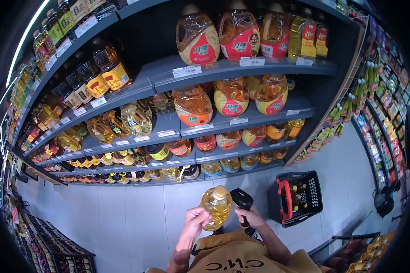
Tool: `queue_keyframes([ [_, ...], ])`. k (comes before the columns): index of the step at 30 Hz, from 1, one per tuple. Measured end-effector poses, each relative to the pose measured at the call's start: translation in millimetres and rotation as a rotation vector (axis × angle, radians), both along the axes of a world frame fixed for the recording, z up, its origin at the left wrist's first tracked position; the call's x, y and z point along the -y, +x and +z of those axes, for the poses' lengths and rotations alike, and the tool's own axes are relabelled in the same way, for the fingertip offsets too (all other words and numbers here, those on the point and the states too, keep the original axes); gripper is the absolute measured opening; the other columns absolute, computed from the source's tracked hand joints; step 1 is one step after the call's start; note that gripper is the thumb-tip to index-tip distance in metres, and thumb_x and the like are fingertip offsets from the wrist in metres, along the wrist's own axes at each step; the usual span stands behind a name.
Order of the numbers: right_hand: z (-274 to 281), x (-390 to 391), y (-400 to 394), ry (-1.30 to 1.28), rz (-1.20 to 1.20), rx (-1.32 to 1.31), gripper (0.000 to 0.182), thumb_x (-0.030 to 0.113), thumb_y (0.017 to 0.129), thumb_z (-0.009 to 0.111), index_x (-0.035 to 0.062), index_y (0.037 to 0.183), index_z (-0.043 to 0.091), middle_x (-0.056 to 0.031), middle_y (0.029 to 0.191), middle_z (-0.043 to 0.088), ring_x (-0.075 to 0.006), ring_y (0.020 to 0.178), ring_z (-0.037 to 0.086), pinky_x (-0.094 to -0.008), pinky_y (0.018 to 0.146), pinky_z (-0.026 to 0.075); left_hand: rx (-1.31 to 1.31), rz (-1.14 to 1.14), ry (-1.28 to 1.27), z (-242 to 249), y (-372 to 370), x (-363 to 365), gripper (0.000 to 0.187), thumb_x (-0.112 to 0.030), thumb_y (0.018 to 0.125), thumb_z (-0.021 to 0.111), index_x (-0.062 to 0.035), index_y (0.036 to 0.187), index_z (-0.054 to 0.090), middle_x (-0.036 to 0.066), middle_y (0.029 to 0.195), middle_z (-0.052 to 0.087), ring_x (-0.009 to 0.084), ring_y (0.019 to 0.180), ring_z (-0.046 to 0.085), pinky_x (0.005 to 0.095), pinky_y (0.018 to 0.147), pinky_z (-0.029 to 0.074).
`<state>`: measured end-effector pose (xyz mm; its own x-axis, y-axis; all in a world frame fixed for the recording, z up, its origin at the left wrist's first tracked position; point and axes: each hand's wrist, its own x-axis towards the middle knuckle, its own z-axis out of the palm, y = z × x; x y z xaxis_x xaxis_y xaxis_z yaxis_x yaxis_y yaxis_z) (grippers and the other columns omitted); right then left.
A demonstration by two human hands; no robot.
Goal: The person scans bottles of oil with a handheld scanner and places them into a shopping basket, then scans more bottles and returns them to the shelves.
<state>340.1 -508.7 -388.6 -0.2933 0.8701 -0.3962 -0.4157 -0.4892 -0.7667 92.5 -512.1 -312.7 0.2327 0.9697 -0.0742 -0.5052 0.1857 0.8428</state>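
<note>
My left hand [197, 219] is closed round the side of a clear bottle of yellow oil [219, 207], which has a pale yellow cap and stays in front of my body. Just right of the bottle, my right hand [252, 215] grips the handle of a black handheld scanner [242, 199]. The scanner's head is close to the bottle's upper right side. The fingers behind the bottle are partly hidden.
Shelves [232, 68] of oil bottles with price tags stand ahead. A black basket [317, 195] with a red handle [284, 202] sits on the floor to the right, holding several bottles. More racks line both sides.
</note>
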Motion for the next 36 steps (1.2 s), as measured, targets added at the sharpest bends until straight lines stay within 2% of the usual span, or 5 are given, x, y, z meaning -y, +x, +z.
queue_keyframes([
  [3, 9.8, 2.9, 2.4, 0.058, -0.039, 0.176, 0.015, 0.016, 0.087, 0.073, 0.0050, 0.085, 0.063, 0.0016, 0.060, 0.054, -0.0074, 0.049, 0.050, -0.0255, 0.047, 0.041, -0.330, -0.014, -0.057, 2.5, 10.0, -6.8, 0.024, -0.015, 0.098, 0.062, 0.0005, 0.081, 0.067, 0.000, 0.067, 0.059, 0.0058, 0.059, 0.049, 0.0219, 0.055, 0.038],
  [16, 27.7, 11.3, -67.8, 0.277, -0.593, 0.428, 0.016, 0.015, 0.088, 0.074, 0.0056, 0.083, 0.062, 0.0024, 0.063, 0.058, -0.0047, 0.054, 0.051, -0.0240, 0.050, 0.039, -0.283, 0.049, -0.193, -41.9, 26.4, -20.6, 0.025, -0.016, 0.100, 0.060, 0.0021, 0.083, 0.067, 0.004, 0.071, 0.063, 0.0091, 0.060, 0.054, 0.0242, 0.060, 0.044],
  [25, 34.7, 19.2, -68.4, 0.324, -0.546, 0.502, 0.014, 0.012, 0.089, 0.073, 0.0027, 0.098, 0.067, -0.0035, 0.087, 0.072, -0.0099, 0.081, 0.068, -0.0278, 0.073, 0.052, -0.231, -0.056, -0.208, -48.8, 51.7, -31.1, 0.025, -0.015, 0.101, 0.059, 0.0022, 0.084, 0.066, 0.006, 0.074, 0.065, 0.0110, 0.063, 0.057, 0.0246, 0.063, 0.045],
  [28, 26.9, 23.1, -58.1, 0.260, -0.473, 0.515, 0.034, 0.019, 0.086, 0.077, 0.0029, 0.110, 0.060, -0.0071, 0.095, 0.071, -0.0134, 0.088, 0.067, -0.0318, 0.080, 0.053, -0.247, -0.071, -0.212, -56.8, 62.5, -31.7, 0.025, -0.016, 0.100, 0.061, 0.0020, 0.082, 0.066, 0.006, 0.074, 0.066, 0.0103, 0.064, 0.057, 0.0240, 0.064, 0.044],
  [36, 32.8, 33.0, -28.4, 0.304, -0.645, 0.517, 0.017, 0.014, 0.088, 0.074, 0.0037, 0.098, 0.064, -0.0016, 0.083, 0.068, -0.0084, 0.075, 0.063, -0.0274, 0.071, 0.052, -0.306, -0.087, -0.212, -54.7, 100.4, -21.3, 0.028, -0.015, 0.100, 0.060, -0.0011, 0.076, 0.067, 0.002, 0.070, 0.064, 0.0068, 0.062, 0.052, 0.0220, 0.060, 0.040],
])
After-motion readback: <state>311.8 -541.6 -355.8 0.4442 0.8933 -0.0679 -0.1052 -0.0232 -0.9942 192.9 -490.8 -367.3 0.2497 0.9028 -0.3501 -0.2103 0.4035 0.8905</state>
